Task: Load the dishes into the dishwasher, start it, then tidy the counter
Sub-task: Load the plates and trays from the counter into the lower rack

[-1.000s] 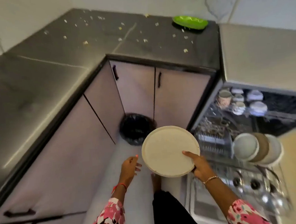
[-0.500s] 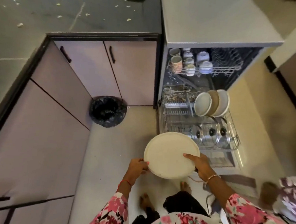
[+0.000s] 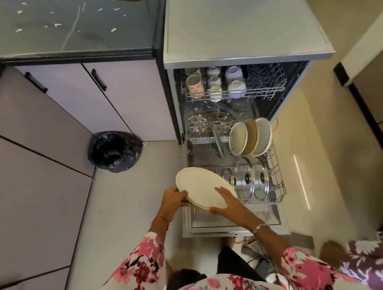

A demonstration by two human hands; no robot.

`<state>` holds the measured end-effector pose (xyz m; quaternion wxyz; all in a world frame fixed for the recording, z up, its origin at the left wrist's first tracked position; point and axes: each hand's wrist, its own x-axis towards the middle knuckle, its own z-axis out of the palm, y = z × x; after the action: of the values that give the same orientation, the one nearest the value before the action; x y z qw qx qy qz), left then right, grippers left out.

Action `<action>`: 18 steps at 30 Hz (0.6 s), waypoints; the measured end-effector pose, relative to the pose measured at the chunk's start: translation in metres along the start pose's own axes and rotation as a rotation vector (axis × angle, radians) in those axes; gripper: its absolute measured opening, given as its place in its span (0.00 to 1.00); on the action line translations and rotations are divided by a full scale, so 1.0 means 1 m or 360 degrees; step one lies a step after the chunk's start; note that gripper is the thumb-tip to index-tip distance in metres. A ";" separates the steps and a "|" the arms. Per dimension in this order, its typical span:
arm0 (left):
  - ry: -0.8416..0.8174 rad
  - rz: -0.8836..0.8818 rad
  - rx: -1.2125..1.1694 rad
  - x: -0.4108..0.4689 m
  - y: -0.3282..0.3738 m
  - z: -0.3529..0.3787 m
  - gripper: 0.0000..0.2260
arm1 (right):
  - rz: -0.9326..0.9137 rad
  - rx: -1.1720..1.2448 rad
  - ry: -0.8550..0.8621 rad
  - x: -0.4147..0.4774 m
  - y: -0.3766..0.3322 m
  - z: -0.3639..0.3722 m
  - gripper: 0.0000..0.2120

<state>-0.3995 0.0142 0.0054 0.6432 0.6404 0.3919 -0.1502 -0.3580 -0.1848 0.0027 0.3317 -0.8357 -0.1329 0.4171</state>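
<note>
Kitchen floor (image 3: 126, 206), black bin (image 3: 115, 151); glass lids (image 3: 247, 182), racked plates (image 3: 250, 138) beyond held cream plate (image 3: 200, 185)

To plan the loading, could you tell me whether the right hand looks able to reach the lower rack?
Probably yes: the lower rack is pulled out, and the right hand holds the plate over its near left side, with nothing between.

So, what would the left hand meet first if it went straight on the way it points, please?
Holding the cream plate, the left hand points up-right; probably the lower rack first, though depth is unclear.
</note>
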 end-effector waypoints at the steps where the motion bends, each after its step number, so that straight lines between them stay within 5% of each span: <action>1: 0.0026 -0.0008 -0.0006 0.005 0.008 0.010 0.09 | -0.0038 -0.0120 -0.0076 0.004 0.002 -0.009 0.45; 9: 0.0056 0.0046 0.0061 0.033 0.064 0.072 0.09 | -0.0258 -0.1100 0.0060 0.045 0.020 -0.054 0.29; 18: -0.0107 0.0373 0.0465 0.090 0.083 0.075 0.15 | -0.0138 -0.0517 0.0334 0.093 0.007 -0.084 0.16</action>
<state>-0.2605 -0.0180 -0.0082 0.5691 0.7630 0.2669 -0.1511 -0.2353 -0.1809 -0.0224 0.2221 -0.9106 -0.1990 0.2862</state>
